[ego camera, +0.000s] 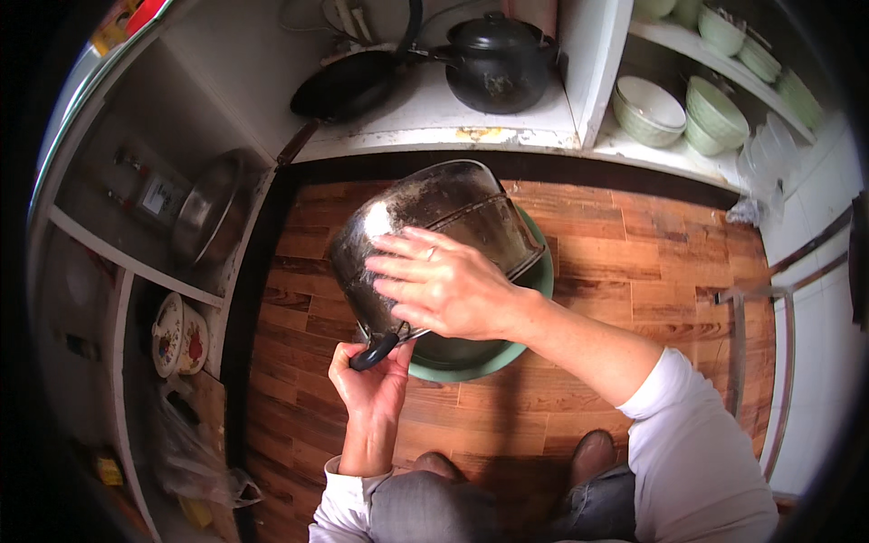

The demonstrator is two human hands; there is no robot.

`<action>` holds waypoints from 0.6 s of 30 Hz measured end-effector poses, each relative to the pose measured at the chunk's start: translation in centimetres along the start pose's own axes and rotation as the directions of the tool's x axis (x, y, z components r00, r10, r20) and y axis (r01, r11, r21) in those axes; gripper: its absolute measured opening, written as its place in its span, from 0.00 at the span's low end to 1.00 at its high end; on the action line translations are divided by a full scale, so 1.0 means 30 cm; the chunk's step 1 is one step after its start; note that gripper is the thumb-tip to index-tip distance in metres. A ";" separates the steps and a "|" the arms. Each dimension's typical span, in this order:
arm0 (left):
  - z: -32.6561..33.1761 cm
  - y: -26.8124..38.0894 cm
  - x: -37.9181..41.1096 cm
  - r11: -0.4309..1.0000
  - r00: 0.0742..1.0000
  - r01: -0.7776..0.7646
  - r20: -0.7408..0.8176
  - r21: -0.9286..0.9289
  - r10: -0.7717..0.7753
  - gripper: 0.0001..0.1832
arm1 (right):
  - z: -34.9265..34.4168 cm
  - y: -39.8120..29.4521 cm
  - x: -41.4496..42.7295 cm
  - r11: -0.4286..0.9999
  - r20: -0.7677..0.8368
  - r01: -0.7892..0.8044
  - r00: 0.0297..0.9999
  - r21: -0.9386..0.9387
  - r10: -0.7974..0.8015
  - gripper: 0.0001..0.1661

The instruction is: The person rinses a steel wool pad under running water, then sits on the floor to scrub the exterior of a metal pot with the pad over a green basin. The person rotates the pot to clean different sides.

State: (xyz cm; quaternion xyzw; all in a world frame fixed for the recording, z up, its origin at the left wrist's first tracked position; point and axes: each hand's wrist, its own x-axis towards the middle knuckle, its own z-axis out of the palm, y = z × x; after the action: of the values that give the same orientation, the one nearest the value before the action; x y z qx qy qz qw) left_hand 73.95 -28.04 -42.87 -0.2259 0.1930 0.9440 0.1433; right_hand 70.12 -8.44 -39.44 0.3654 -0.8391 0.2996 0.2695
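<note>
A large stainless steel pot [468,203] with dark, sooty stains is tilted on its side over a green plastic basin [468,370]. My left hand [373,377] grips the black side handle [375,351] at the pot's near left. Flat against the pot's outer surface lies my right hand [448,288], its fingers apart and a ring on one of them. Whatever may be under the right palm is hidden. The basin rests on the wood-patterned floor [611,292] and is partly covered by the pot.
Ahead, a white shelf holds a black frying pan [346,85] and a dark lidded pot [499,68]. Green bowls [716,115] stand at upper right. A metal bowl [207,207], a flowered lidded pot [180,336] and a plastic bag [197,441] occupy the left shelves. A metal frame [787,366] stands right.
</note>
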 end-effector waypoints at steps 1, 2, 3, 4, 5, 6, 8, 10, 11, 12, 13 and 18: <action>-0.001 0.004 0.001 1.000 1.000 0.000 -0.030 0.001 0.000 0.10 | -0.005 0.020 -0.003 1.000 -0.046 -0.011 0.999 -0.020 0.010 0.15; -0.003 0.008 0.001 1.000 1.000 -0.003 -0.023 0.020 0.003 0.10 | -0.032 0.073 0.011 0.999 -0.093 -0.009 0.996 -0.042 0.006 0.16; -0.007 0.012 0.003 0.999 1.000 -0.006 -0.017 0.040 0.006 0.09 | -0.060 0.133 0.022 0.998 -0.139 -0.009 0.990 -0.063 0.000 0.16; -0.008 0.009 -0.001 0.999 1.000 -0.011 -0.010 0.046 0.011 0.09 | -0.083 0.215 0.005 0.994 -0.214 -0.112 0.971 0.001 0.110 0.19; -0.008 -0.007 0.005 0.999 0.999 0.023 0.028 0.025 -0.024 0.08 | -0.121 0.279 -0.039 0.939 -0.208 -0.319 0.917 0.132 0.341 0.22; -0.011 -0.007 0.002 0.999 0.997 0.038 0.065 0.010 -0.038 0.08 | -0.125 0.276 -0.054 0.928 -0.213 -0.354 0.903 0.120 0.372 0.23; 0.029 -0.008 -0.017 0.999 0.999 -0.026 -0.024 0.045 0.028 0.08 | -0.080 0.211 -0.065 0.964 -0.157 -0.263 0.951 0.046 0.267 0.24; 0.029 -0.007 -0.005 0.996 0.991 -0.070 -0.111 0.047 0.075 0.08 | -0.069 0.068 -0.040 0.996 0.066 -0.082 0.995 0.028 0.080 0.22; 0.030 -0.008 -0.005 0.995 0.984 -0.085 -0.152 0.055 0.093 0.08 | -0.071 0.029 -0.040 0.998 0.195 -0.040 0.980 0.051 0.030 0.21; 0.024 -0.002 -0.018 0.998 0.995 -0.058 -0.085 0.007 0.059 0.08 | -0.061 0.052 -0.053 0.995 0.169 -0.034 0.985 0.091 0.019 0.20; 0.023 -0.001 -0.013 0.998 0.995 -0.051 -0.080 0.031 0.054 0.08 | -0.086 0.107 -0.071 1.000 0.128 -0.006 0.992 0.016 0.004 0.21; 0.025 -0.016 -0.005 0.999 0.999 -0.026 -0.020 0.041 0.026 0.08 | -0.144 0.299 -0.269 0.791 -0.067 -0.538 0.813 0.292 0.578 0.25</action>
State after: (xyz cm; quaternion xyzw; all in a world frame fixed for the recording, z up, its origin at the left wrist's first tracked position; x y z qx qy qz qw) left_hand 73.96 -27.32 -42.31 -0.2300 0.2165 0.9394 0.1336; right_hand 68.94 3.20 -44.69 0.1087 -0.8398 0.4999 0.1818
